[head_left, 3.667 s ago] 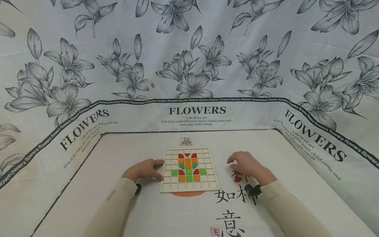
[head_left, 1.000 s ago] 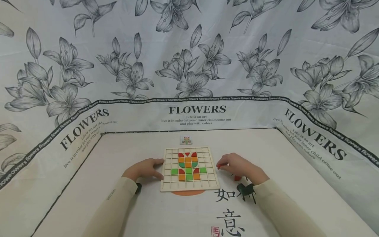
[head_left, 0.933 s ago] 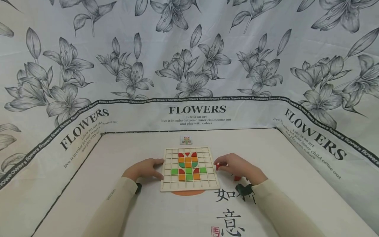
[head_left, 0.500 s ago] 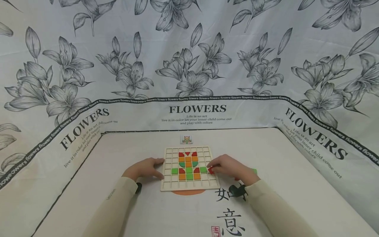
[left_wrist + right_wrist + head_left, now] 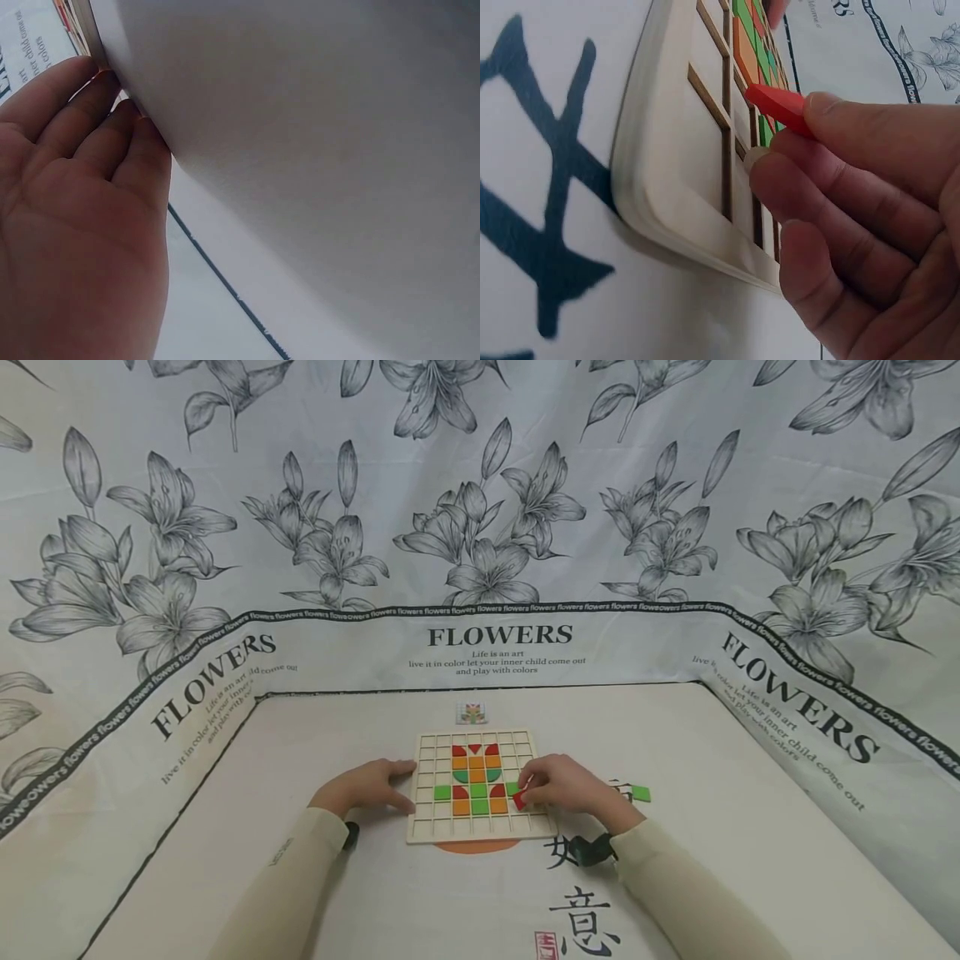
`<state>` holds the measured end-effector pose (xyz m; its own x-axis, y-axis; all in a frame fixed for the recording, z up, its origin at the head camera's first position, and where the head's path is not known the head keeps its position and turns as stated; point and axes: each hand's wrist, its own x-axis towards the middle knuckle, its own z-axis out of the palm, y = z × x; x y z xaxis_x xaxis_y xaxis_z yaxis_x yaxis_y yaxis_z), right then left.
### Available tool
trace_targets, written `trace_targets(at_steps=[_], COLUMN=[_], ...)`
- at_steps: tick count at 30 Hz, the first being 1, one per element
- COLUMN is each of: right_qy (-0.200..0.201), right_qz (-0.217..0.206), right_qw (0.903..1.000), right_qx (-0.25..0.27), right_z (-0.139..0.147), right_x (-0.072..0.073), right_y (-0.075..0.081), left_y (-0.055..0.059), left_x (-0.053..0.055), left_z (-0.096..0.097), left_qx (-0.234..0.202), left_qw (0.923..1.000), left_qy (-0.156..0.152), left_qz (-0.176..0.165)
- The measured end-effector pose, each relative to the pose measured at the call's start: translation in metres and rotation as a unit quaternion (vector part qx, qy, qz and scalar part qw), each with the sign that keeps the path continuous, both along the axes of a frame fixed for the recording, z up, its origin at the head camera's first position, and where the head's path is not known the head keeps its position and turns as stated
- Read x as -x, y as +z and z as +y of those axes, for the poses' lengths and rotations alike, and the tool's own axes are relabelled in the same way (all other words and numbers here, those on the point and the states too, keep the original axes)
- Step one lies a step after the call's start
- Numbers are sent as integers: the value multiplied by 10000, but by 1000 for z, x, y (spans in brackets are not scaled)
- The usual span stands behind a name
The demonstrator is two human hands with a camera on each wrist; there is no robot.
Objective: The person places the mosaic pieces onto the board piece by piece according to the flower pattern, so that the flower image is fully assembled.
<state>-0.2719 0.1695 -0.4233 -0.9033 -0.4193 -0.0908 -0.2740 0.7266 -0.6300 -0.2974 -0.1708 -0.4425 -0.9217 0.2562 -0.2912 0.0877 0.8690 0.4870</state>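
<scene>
A pale wooden grid board (image 5: 431, 832) lies on the table with orange, green and red tiles set in its middle cells, forming a figure. My left hand (image 5: 362, 789) rests against the board's left edge; in the left wrist view its fingers (image 5: 79, 112) lie fairly straight along that edge. Between thumb and fingers, my right hand (image 5: 573, 789) pinches a red tile (image 5: 518, 801) over the right part of the board, beside a green tile (image 5: 513, 788). The right wrist view has the red tile (image 5: 780, 106) tilted above the cells; its full shape is partly covered by the fingers.
A loose green tile (image 5: 641, 793) lies on the cloth right of my right wrist. Behind the board is a small picture card (image 5: 472, 713). Flower-printed cloth walls (image 5: 495, 647) enclose the back and sides. Black characters (image 5: 585, 922) are printed on the tablecloth.
My right hand has picked up a red tile and carried it leftward from beside the board to over its right cells. The loose green tile has come into view. My left hand stays put.
</scene>
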Motion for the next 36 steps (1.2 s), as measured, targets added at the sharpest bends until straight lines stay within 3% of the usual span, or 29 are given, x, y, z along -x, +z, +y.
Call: trace_targets(at_steps=[8,25,36], right_qy=[-231,-98,98], right_qz=[-73,-103,220], right_qw=[9996,9978,9960], right_qx=[-155,-640,-859], right_z=[-5,-16,-18], right_x=[-1,-3,-3], right_y=[-2,4,0], left_y=[1,4,2], left_x=[0,-2,-3], left_z=[0,1,1], left_qx=[-1,16,-38], left_qw=[10000,10000,10000], left_qy=[-7,51,16], left_qz=[6,-13,36])
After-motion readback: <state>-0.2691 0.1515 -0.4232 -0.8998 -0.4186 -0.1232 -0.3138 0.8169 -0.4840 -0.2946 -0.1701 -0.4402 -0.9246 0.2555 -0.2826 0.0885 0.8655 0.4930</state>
